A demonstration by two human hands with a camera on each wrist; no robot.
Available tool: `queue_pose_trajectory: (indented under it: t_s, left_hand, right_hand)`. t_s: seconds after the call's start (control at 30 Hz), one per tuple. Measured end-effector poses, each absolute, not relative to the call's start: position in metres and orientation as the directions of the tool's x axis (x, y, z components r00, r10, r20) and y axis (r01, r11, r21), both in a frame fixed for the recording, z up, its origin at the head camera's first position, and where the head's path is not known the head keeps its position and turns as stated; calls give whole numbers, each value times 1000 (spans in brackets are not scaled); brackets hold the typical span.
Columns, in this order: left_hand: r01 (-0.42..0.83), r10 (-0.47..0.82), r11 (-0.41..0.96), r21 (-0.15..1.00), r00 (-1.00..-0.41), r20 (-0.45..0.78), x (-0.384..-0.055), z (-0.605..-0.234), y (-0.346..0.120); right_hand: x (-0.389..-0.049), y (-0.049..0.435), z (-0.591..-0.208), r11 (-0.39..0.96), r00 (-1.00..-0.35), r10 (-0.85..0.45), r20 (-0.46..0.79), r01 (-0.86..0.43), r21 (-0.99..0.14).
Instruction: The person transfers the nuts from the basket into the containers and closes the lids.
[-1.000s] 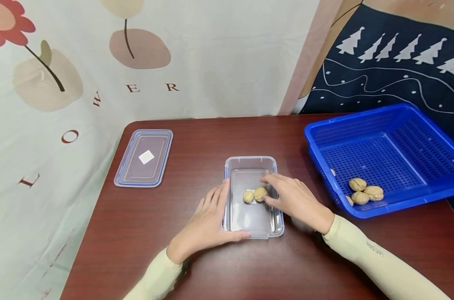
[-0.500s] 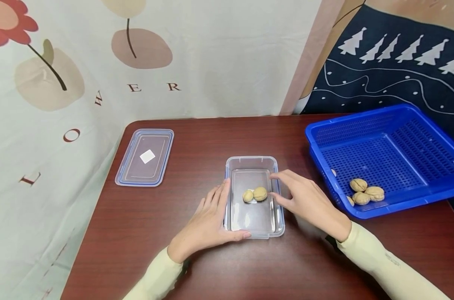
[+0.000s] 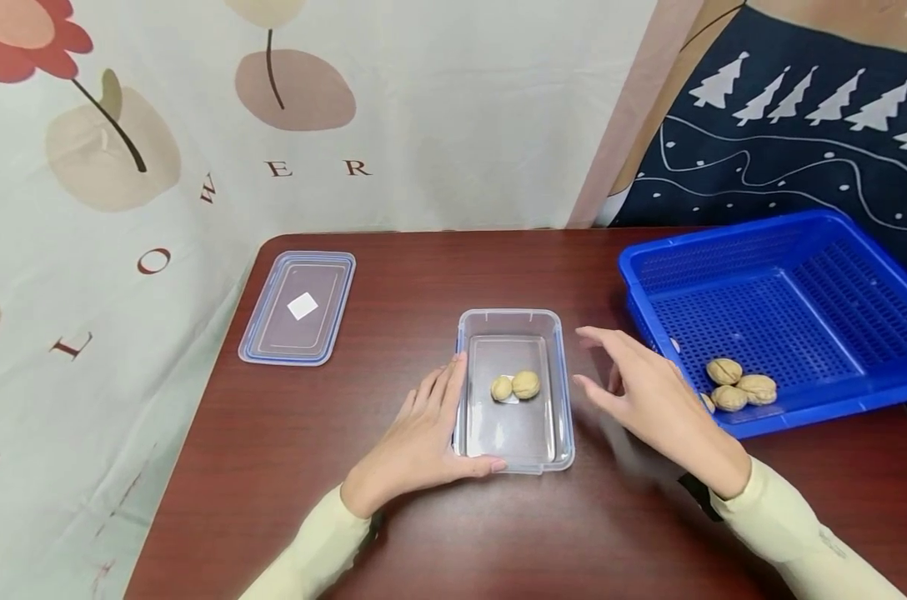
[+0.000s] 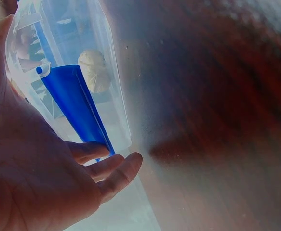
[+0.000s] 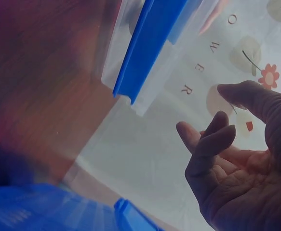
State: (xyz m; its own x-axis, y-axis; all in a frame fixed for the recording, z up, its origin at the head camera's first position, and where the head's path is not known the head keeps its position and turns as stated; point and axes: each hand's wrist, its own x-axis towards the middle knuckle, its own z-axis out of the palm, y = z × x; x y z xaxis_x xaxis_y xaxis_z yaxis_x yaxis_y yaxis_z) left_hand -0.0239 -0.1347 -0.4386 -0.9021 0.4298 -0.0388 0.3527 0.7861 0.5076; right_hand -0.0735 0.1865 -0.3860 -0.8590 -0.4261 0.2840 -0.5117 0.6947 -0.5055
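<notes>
A clear plastic container (image 3: 509,433) with blue side latches stands on the table. Two walnuts (image 3: 526,384) lie side by side on its floor. My left hand (image 3: 416,433) rests against the container's left wall with extended fingers, its thumb along the near rim. In the left wrist view, the fingers (image 4: 118,173) touch the wall beside the blue latch (image 4: 75,103). To the right of the container, between it and the basket, my right hand (image 3: 648,387) hovers with thumb and fingers apart and nothing between them. The right wrist view also shows this hand (image 5: 236,154) holding nothing.
A blue perforated basket (image 3: 791,312) sits at the table's right, with several walnuts (image 3: 742,386) in its near left corner. The container's lid (image 3: 299,308) lies flat at the back left. A printed cloth (image 3: 461,117) hangs behind the table.
My right hand has let go of a walnut in the container and moved out to the right, towards the basket. My left hand has stayed on the container. The head view has shifted slightly.
</notes>
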Motion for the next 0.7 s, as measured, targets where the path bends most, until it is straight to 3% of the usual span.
queue_pose_trajectory:
  t_s: [0.2,0.7]
  left_hand:
    - [369,438,780,505,-899,-20,-24,-438,-135]
    - [367,441,782,503,-897,-30,-24,-439,-134]
  right_hand:
    - [-72,196,-384,712,-861,-354,365,-501,-491]
    - [-77,216,-379,727,-856,-287,431,-487,-484]
